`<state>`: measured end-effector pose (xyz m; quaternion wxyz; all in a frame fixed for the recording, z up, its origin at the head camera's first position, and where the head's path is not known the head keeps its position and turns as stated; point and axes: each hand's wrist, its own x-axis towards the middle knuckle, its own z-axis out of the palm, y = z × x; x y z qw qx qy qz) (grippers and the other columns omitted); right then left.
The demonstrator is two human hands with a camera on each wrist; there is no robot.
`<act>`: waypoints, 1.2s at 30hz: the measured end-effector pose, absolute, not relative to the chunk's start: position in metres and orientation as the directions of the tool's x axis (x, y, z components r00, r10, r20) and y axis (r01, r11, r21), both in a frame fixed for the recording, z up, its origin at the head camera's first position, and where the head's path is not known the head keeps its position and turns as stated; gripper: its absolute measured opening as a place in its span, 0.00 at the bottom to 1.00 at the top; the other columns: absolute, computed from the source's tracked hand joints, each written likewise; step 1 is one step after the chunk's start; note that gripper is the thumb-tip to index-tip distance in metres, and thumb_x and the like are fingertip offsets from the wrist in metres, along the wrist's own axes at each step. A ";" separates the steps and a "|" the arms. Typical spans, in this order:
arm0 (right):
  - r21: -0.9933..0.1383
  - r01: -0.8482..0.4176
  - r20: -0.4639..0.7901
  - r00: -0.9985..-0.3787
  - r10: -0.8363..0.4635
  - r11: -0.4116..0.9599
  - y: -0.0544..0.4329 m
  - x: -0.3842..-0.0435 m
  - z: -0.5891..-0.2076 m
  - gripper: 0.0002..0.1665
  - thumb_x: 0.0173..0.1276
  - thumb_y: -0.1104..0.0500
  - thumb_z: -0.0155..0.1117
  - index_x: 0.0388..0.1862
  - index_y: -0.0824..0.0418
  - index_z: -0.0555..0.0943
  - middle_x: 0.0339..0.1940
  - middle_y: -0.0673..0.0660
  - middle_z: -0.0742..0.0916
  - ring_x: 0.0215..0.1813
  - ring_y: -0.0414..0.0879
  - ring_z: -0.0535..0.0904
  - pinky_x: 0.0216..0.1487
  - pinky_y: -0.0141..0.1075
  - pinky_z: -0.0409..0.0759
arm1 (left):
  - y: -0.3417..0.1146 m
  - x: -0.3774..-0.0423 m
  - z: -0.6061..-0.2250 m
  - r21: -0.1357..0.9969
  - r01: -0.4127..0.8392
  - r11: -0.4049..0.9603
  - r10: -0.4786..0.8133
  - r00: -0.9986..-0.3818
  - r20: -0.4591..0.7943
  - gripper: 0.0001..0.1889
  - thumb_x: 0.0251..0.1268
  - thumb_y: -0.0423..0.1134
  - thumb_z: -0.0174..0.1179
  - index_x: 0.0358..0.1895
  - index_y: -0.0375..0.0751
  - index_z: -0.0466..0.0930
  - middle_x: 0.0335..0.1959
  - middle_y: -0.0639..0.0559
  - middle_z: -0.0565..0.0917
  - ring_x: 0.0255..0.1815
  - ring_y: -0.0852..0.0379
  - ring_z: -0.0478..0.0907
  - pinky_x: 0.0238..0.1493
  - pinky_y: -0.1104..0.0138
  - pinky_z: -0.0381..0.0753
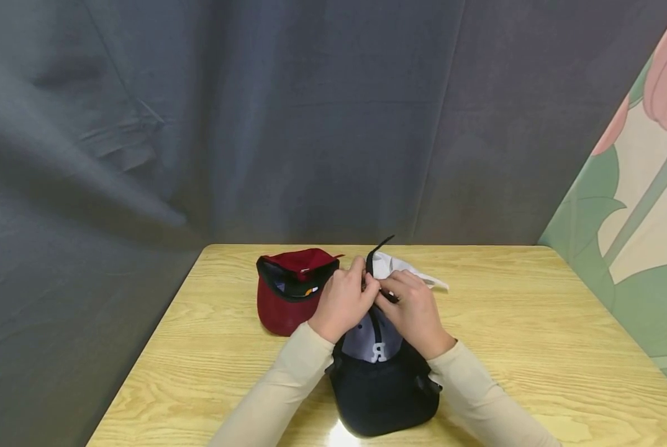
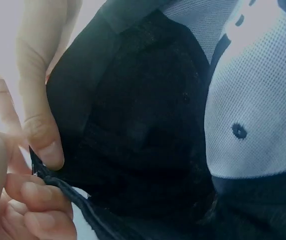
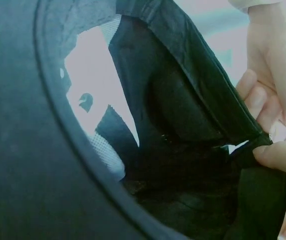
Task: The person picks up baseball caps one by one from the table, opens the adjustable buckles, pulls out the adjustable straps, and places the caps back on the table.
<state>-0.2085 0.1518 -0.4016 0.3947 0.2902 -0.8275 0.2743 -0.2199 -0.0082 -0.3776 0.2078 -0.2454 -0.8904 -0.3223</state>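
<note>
- Seen from my remote seat, two bare hands meet over a black cap [image 1: 386, 400] at the near middle of a wood-grain table [image 1: 546, 347].
- The cap's brim points to the near side; just beyond it, a pale letter-like mark [image 1: 378, 352] shows on the greyish crown.
- The left hand [image 1: 344, 298] pinches the cap's far edge between thumb and curled fingers, its knuckles uppermost.
- The right hand [image 1: 414, 310], just beside it, pinches the same edge from the right; the fingertips nearly meet, though I cannot tell whether they touch.
- A black strap [image 1: 371, 261] rises between the hands, its loose end tilting to the far right.
- My wrist views look inside the cap: dark lining, a pale mesh panel [image 2: 258, 105] with a dark eyelet [image 2: 239, 131], and a thumb pressing the dark band.
- To the left, a dark red cap [image 1: 280, 313] lies with its lining showing, partly overlapped in my head view by the left hand.
- Beyond the hands, a white item [image 1: 386, 264] lies partly hidden.
- Pale sleeves [image 1: 285, 379] cover both forearms; a grey curtain [image 1: 333, 124] hangs at the far side, a floral panel [image 1: 646, 211] at right.
</note>
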 end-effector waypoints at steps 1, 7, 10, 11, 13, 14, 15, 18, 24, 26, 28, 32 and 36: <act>-0.227 -0.694 0.809 -0.525 -0.264 0.683 0.152 -0.208 -0.402 0.09 0.53 0.64 0.79 0.30 0.59 0.86 0.24 0.49 0.81 0.27 0.42 0.71 0.29 0.36 0.71 | -0.008 -0.220 -0.378 0.477 0.570 0.669 0.303 -0.795 0.526 0.06 0.69 0.38 0.50 0.33 0.42 0.68 0.13 0.55 0.68 0.11 0.64 0.66 0.15 0.74 0.65; -0.238 -0.685 0.794 -0.546 -0.269 0.688 0.151 -0.207 -0.403 0.16 0.54 0.65 0.78 0.43 0.61 0.87 0.27 0.51 0.83 0.29 0.42 0.74 0.30 0.37 0.74 | -0.009 -0.221 -0.381 0.504 0.574 0.645 0.306 -0.798 0.519 0.06 0.71 0.38 0.48 0.35 0.41 0.68 0.14 0.55 0.68 0.13 0.63 0.67 0.16 0.74 0.66; -0.223 -0.696 0.803 -0.528 -0.276 0.682 0.152 -0.207 -0.403 0.16 0.54 0.65 0.79 0.43 0.61 0.88 0.27 0.52 0.85 0.30 0.44 0.76 0.32 0.39 0.76 | -0.009 -0.222 -0.382 0.509 0.584 0.632 0.310 -0.793 0.525 0.06 0.71 0.37 0.48 0.34 0.41 0.68 0.14 0.55 0.68 0.12 0.63 0.67 0.16 0.74 0.65; -0.216 -0.699 0.808 -0.520 -0.277 0.682 0.152 -0.208 -0.403 0.15 0.54 0.65 0.79 0.41 0.62 0.88 0.27 0.52 0.85 0.30 0.44 0.77 0.32 0.40 0.76 | -0.009 -0.222 -0.382 0.510 0.588 0.628 0.310 -0.790 0.529 0.06 0.71 0.37 0.48 0.34 0.41 0.68 0.14 0.55 0.68 0.12 0.63 0.66 0.15 0.74 0.65; -0.197 -0.705 0.818 -0.501 -0.282 0.681 0.153 -0.209 -0.404 0.13 0.54 0.65 0.79 0.39 0.62 0.88 0.28 0.53 0.86 0.31 0.46 0.78 0.33 0.41 0.77 | -0.009 -0.223 -0.382 0.515 0.592 0.620 0.307 -0.787 0.535 0.07 0.71 0.37 0.47 0.33 0.41 0.67 0.14 0.55 0.68 0.11 0.63 0.66 0.15 0.74 0.65; -0.187 -0.707 0.822 -0.493 -0.286 0.682 0.153 -0.209 -0.404 0.12 0.53 0.65 0.79 0.38 0.62 0.88 0.29 0.53 0.86 0.31 0.47 0.79 0.33 0.42 0.77 | -0.009 -0.223 -0.382 0.520 0.593 0.615 0.306 -0.787 0.536 0.06 0.70 0.37 0.47 0.33 0.41 0.67 0.14 0.55 0.68 0.12 0.64 0.66 0.15 0.74 0.66; -0.177 -0.708 0.825 -0.486 -0.290 0.684 0.153 -0.209 -0.404 0.11 0.53 0.65 0.79 0.37 0.62 0.88 0.29 0.53 0.86 0.31 0.48 0.79 0.34 0.42 0.77 | -0.010 -0.224 -0.382 0.521 0.592 0.614 0.302 -0.787 0.538 0.07 0.70 0.37 0.47 0.33 0.41 0.67 0.14 0.55 0.68 0.12 0.64 0.66 0.15 0.74 0.66; -0.155 -0.706 0.828 -0.474 -0.299 0.691 0.153 -0.210 -0.405 0.10 0.53 0.65 0.79 0.35 0.62 0.88 0.31 0.54 0.86 0.32 0.49 0.80 0.35 0.44 0.78 | -0.009 -0.224 -0.382 0.530 0.589 0.610 0.295 -0.789 0.539 0.07 0.70 0.37 0.47 0.32 0.41 0.67 0.14 0.55 0.68 0.13 0.63 0.67 0.16 0.74 0.66; -0.180 -0.692 0.816 -0.502 -0.287 0.699 0.154 -0.207 -0.405 0.09 0.55 0.63 0.78 0.35 0.60 0.88 0.31 0.53 0.86 0.32 0.47 0.79 0.32 0.41 0.78 | -0.008 -0.222 -0.381 0.562 0.569 0.601 0.280 -0.808 0.519 0.06 0.69 0.37 0.48 0.32 0.41 0.69 0.15 0.54 0.70 0.15 0.62 0.69 0.18 0.73 0.68; -0.189 -0.684 0.815 -0.509 -0.276 0.704 0.155 -0.207 -0.405 0.08 0.56 0.63 0.78 0.36 0.59 0.88 0.32 0.52 0.86 0.32 0.46 0.79 0.29 0.40 0.78 | -0.008 -0.222 -0.381 0.581 0.563 0.588 0.271 -0.814 0.514 0.06 0.69 0.36 0.48 0.33 0.41 0.69 0.16 0.54 0.70 0.15 0.62 0.69 0.18 0.73 0.68; -0.194 -0.677 0.816 -0.513 -0.266 0.710 0.155 -0.206 -0.405 0.08 0.57 0.62 0.77 0.36 0.58 0.88 0.32 0.52 0.86 0.32 0.45 0.79 0.28 0.40 0.77 | -0.008 -0.222 -0.381 0.601 0.561 0.570 0.260 -0.816 0.516 0.06 0.69 0.36 0.48 0.33 0.41 0.70 0.16 0.54 0.70 0.15 0.62 0.69 0.18 0.73 0.68; -0.203 -0.673 0.820 -0.514 -0.252 0.711 0.155 -0.207 -0.406 0.08 0.57 0.63 0.77 0.36 0.59 0.87 0.31 0.51 0.85 0.29 0.42 0.78 0.25 0.38 0.76 | -0.008 -0.223 -0.381 0.643 0.563 0.519 0.224 -0.816 0.533 0.06 0.70 0.35 0.48 0.34 0.40 0.70 0.15 0.54 0.69 0.14 0.63 0.66 0.18 0.71 0.67; -0.217 -0.667 0.821 -0.519 -0.236 0.712 0.155 -0.207 -0.407 0.07 0.57 0.63 0.77 0.33 0.60 0.87 0.28 0.51 0.84 0.25 0.39 0.74 0.23 0.35 0.73 | -0.009 -0.224 -0.379 0.674 0.564 0.478 0.227 -0.820 0.525 0.05 0.72 0.36 0.48 0.36 0.41 0.70 0.16 0.55 0.68 0.13 0.62 0.65 0.18 0.70 0.66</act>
